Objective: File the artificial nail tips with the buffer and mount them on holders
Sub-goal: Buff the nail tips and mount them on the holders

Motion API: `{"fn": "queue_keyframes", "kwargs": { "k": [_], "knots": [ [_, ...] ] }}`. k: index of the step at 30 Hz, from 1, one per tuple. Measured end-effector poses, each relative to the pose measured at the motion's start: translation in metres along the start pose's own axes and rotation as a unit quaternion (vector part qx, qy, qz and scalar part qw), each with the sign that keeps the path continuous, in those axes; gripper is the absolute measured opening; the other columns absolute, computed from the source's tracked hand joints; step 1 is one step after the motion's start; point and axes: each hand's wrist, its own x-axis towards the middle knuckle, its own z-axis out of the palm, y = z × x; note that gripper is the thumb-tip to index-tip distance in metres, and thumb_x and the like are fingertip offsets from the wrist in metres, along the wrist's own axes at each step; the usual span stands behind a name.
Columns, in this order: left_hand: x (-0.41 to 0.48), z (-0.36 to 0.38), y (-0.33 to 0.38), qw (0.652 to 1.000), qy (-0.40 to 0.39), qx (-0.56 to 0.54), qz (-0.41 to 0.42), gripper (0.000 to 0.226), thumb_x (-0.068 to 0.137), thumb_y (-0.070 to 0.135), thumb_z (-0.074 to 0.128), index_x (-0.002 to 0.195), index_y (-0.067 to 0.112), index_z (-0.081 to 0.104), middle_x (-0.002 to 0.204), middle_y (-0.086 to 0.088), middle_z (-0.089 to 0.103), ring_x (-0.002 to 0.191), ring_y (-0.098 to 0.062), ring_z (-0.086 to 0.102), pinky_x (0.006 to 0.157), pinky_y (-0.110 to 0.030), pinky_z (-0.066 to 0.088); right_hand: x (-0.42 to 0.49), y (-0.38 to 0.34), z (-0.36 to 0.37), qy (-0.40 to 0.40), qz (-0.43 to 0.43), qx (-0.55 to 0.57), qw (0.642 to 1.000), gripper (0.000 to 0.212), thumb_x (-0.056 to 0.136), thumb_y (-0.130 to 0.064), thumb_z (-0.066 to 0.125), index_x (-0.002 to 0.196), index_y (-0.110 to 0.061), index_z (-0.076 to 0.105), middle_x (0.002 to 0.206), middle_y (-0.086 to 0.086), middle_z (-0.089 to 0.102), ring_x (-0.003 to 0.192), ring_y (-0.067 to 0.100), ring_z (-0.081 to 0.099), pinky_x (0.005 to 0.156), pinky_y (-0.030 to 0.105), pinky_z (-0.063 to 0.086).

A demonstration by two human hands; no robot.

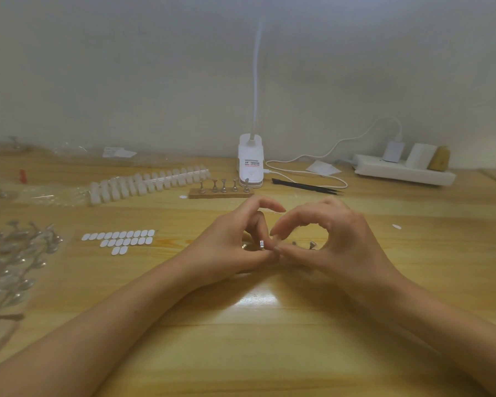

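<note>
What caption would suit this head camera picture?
Left hand and right hand pinch a small metal holder over a wooden table, nail tips behind.

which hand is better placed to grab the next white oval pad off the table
Left, probably. The white oval pads lie on the table left of the left hand; the right hand would have to cross over it. Left pinches a metal holder now, right what looks like a nail tip.

Dim and hazy here, a greenish-grey cast over everything. A bright patch of glare sits on the wooden table [258, 300] at lower centre, with light coming from overhead and soft, faint shadows around it. The lamp neck [257, 67] at top centre smears pale, and the left edge bends and blurs.
</note>
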Motion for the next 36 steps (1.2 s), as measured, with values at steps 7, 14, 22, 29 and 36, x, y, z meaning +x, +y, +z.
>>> {"fn": "queue_keyframes", "kwargs": {
  "k": [7,14,22,29,36],
  "knots": [
    [0.0,0.0,0.0,1.0,-0.002,-0.009,0.004,0.051,0.084,0.012,0.076,0.127,0.024,0.05,0.074,0.009,0.062,0.084,-0.014,0.065,0.091,-0.038,0.053,0.0,0.002,0.003,-0.012,0.031,0.025,0.999,0.014,0.071,-0.032,0.083,0.079,-0.034,0.073,0.084,-0.02,0.071,0.094,0.004,0.056,0.084,0.036,0.045],
    [0.0,0.0,0.001,1.0,-0.002,-0.009,-0.003,0.053,0.083,0.015,0.078,0.127,0.026,0.05,0.074,0.011,0.062,0.082,-0.016,0.065,0.093,-0.042,0.052,0.0,0.002,0.005,-0.01,0.04,0.029,0.999,0.011,0.07,-0.038,0.08,0.077,-0.038,0.071,0.086,-0.021,0.071,0.096,0.004,0.055,0.093,0.047,0.042],
    [0.0,0.0,-0.001,1.0,0.0,-0.005,0.001,0.053,0.083,0.016,0.077,0.127,0.029,0.05,0.074,0.011,0.061,0.083,-0.011,0.065,0.093,-0.037,0.052,-0.002,0.003,0.005,-0.034,0.089,0.118,0.988,0.009,0.076,-0.028,0.082,0.081,-0.031,0.075,0.088,-0.02,0.071,0.103,0.006,0.059,0.094,0.047,0.046],
    [0.002,-0.001,-0.005,1.0,0.009,0.003,0.009,0.057,0.082,0.014,0.078,0.126,0.036,0.05,0.073,0.01,0.059,0.079,-0.007,0.064,0.087,-0.028,0.054,0.01,0.005,0.011,-0.091,0.105,0.166,0.976,0.008,0.087,-0.018,0.074,0.084,-0.017,0.067,0.086,-0.005,0.069,0.092,0.012,0.064,0.084,0.033,0.049],
    [0.003,0.0,-0.007,1.0,0.015,-0.001,0.013,0.058,0.08,0.018,0.077,0.125,0.043,0.05,0.075,0.007,0.061,0.082,-0.008,0.065,0.09,-0.034,0.055,0.013,0.009,0.016,-0.093,0.153,0.244,0.953,0.013,0.085,-0.013,0.076,0.084,-0.015,0.063,0.084,0.002,0.07,0.079,0.008,0.061,0.066,0.018,0.047]
  ]
}}
